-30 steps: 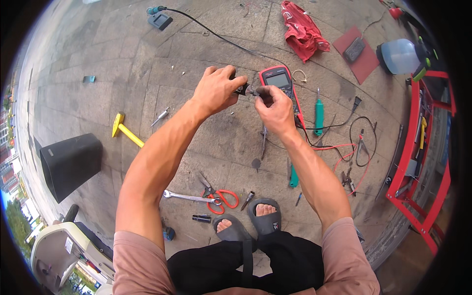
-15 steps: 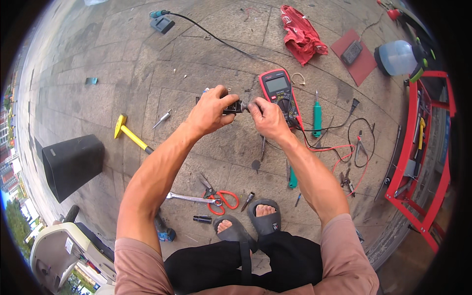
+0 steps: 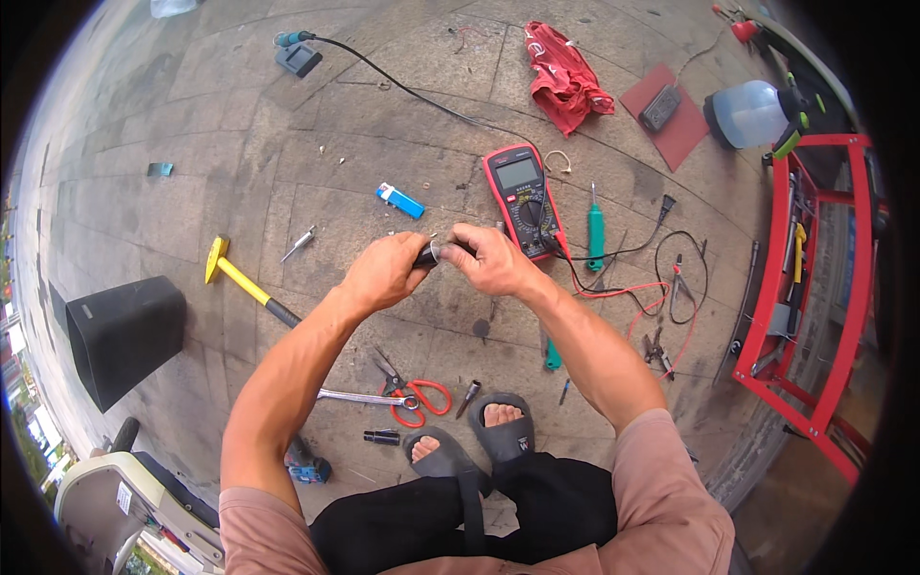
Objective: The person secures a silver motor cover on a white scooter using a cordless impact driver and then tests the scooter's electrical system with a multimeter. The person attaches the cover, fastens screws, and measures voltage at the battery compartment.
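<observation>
My left hand is closed round a dark cylindrical part, mostly hidden by the fingers. A pale, shiny ring-like edge shows at its right end. My right hand is closed at that end, thumb and fingers pinched on something dark that I cannot make out. The two hands almost meet above the paving. Just beyond them lies a blue lighter. Close to my right hand, on its far side, rests a red-framed multimeter with its leads. A green-handled screwdriver lies right of the multimeter.
A yellow hammer and a black box are at the left. Red-handled scissors, a wrench and a socket lie near my feet. A red tool rack stands right; a red bag lies beyond.
Both hands have come nearer to me and slightly left in the picture, with the dark part turned in them. The blue lighter now shows beyond the hands. The whole view has shifted slightly.
</observation>
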Available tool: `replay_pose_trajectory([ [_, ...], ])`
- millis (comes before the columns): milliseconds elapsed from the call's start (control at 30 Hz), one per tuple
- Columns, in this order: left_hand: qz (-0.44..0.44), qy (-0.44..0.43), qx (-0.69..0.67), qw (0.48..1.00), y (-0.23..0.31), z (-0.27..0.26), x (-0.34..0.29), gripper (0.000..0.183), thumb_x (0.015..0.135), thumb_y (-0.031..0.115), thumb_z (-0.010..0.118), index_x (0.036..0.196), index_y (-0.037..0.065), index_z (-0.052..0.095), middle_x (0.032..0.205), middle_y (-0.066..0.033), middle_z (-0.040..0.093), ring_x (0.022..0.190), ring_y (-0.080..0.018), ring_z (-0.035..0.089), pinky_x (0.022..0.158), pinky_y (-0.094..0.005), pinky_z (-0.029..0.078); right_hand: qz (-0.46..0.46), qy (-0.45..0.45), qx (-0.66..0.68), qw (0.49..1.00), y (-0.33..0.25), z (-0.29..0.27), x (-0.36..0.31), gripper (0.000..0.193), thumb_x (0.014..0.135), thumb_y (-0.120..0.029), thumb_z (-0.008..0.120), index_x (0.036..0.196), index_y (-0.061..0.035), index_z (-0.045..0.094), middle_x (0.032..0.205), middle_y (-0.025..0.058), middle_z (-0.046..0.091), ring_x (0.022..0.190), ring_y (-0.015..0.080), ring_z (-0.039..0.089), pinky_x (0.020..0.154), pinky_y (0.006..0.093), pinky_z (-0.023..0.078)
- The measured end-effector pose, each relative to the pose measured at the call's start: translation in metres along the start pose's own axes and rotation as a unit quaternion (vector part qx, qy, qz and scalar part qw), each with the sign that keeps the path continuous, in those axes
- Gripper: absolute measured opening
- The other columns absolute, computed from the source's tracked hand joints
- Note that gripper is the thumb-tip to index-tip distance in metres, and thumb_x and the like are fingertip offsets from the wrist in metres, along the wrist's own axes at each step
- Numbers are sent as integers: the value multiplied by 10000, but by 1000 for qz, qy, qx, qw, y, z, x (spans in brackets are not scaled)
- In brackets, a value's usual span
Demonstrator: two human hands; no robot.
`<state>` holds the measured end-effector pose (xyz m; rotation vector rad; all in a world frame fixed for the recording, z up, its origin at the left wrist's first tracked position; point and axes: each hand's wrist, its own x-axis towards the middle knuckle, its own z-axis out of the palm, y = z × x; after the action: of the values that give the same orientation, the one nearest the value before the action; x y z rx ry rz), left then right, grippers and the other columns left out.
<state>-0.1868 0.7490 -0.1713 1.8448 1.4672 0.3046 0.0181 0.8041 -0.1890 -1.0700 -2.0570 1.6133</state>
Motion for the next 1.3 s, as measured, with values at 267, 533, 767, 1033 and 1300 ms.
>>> replay_pose_trajectory([
  [267,-31,-96,-53,994,9,18,-25,213,821,164,664,952,21,576,787,-173,633,729,-383,607,667,-433,481,-75,26,-46,996,-10,11,-24,213,870,-191,647,848,5,564,725,153,606,640,315,581,586,399,450],
  [533,-187,-230,-361,884,8,30,-44,244,894,244,659,969,23,589,710,-11,599,635,-84,554,572,-283,470,58,-74,69,993,-12,16,-40,197,841,-146,681,927,11,599,785,162,656,713,240,650,642,356,495],
  [767,-80,-43,-33,995,12,50,-61,271,822,241,673,940,12,588,849,-230,639,837,-420,617,710,-478,481,228,-90,191,951,0,38,-47,197,867,-160,663,862,24,593,703,99,612,623,132,583,551,315,459],
  [1033,-139,-48,44,988,3,55,-55,397,815,241,676,1149,65,552,1039,-199,629,924,-399,615,780,-467,498,305,-30,157,939,22,53,-34,178,943,-181,598,972,-5,595,741,49,611,575,105,554,488,264,452],
  [1300,-316,150,-138,927,53,12,-165,564,873,263,636,1347,17,454,1266,-191,561,1123,-369,566,927,-428,458,418,41,111,901,-14,16,-86,366,964,-226,550,1267,-21,531,935,82,645,708,139,601,573,279,503],
])
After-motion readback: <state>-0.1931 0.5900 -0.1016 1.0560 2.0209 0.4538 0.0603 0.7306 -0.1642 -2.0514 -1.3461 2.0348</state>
